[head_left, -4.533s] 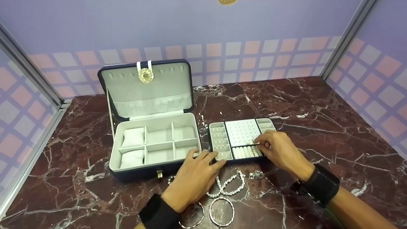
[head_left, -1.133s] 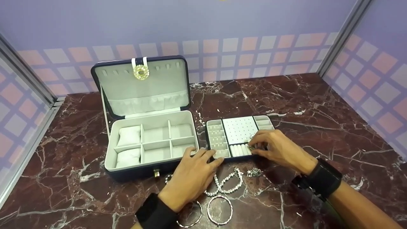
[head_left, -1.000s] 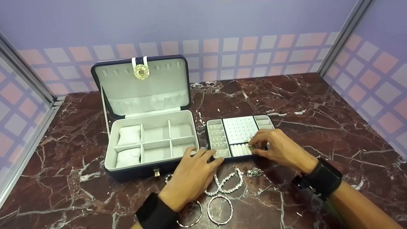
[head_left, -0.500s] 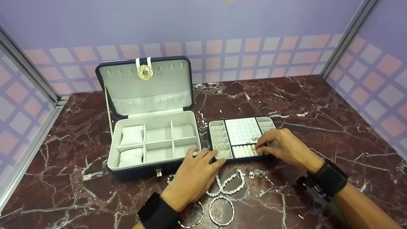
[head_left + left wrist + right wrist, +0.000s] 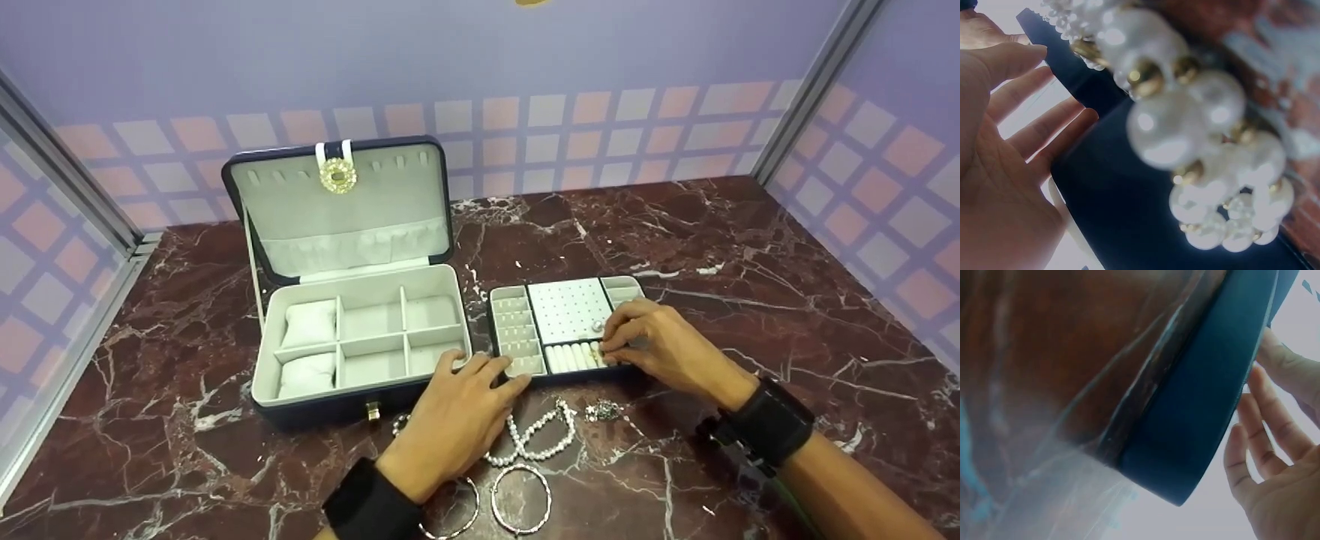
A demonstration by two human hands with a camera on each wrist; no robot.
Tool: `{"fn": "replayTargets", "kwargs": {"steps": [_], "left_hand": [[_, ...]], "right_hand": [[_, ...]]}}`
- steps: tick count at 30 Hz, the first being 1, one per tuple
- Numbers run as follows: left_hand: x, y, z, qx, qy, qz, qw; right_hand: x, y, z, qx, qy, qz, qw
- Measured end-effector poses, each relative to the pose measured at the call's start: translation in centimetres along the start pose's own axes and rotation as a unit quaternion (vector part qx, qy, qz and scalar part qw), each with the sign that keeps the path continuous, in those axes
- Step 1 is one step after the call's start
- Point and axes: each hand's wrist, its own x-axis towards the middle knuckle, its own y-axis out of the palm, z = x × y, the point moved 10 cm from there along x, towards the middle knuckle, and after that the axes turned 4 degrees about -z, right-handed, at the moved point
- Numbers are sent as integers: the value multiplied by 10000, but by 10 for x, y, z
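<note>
In the head view, my left hand (image 5: 456,424) lies with spread fingers across the front corner of the jewelry box (image 5: 315,411) and the left edge of the jewelry tray (image 5: 514,367). It holds nothing; the left wrist view shows its fingers (image 5: 1044,126) extended against the dark box side. My right hand (image 5: 664,349) pinches with thumb and forefinger at a gold ring (image 5: 596,354) in the ring rolls (image 5: 570,358). The fingers partly cover that ring. Just above sits a round pearly earring (image 5: 598,326) on the dotted earring pad (image 5: 568,307).
Pearl strands (image 5: 551,442), a silver bangle (image 5: 521,531), a second bangle (image 5: 474,517) and a small sparkling piece (image 5: 602,410) lie in front on the marble table (image 5: 750,300). The box's open lid (image 5: 345,214) stands at the back; two white cushions (image 5: 309,322) fill its left compartments.
My right hand has moved from the earring pad's lower corner down to the right end of the ring rolls, leaving the earring visible. My left hand has kept its place.
</note>
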Motion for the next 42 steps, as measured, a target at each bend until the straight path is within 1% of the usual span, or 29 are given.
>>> {"fn": "replayTargets", "kwargs": {"steps": [3,6,8,11,14,16,18,21,23,25,29,36,42], "left_hand": [[0,0,-1,21,23,-28,10000],[0,-2,-1,26,34,-76,10000],[0,-2,-1,3,27,-95,10000],[0,-2,0,-37,9,-92,10000],[0,-2,0,-68,-9,-61,10000],[0,-1,0,-71,-10,-49,10000],[0,-1,0,-56,5,-56,10000],[0,-1,-1,6,27,-87,10000],[0,-2,-1,41,29,-99,9999],[0,-1,-1,55,31,-93,9999],[1,-1,-2,35,45,-80,10000],[0,-2,0,71,48,-131,9999],[0,-3,0,33,48,-130,9999]], "right_hand": [[0,0,2,-23,-145,-10,9999],[0,0,2,-9,-160,13,9999],[0,1,0,-18,-86,42,10000],[1,2,-2,-87,129,109,9998],[2,4,-6,-225,458,250,9984],[2,5,-10,-278,804,359,9957],[2,6,-15,-254,1237,476,9908],[1,8,-23,-122,1840,615,9809],[2,9,-26,-52,2044,704,9763],[2,9,-26,-16,2085,782,9749],[1,10,-26,16,2005,879,9758],[3,10,-23,73,1838,862,9791],[1,8,-25,98,2054,944,9741]]}}
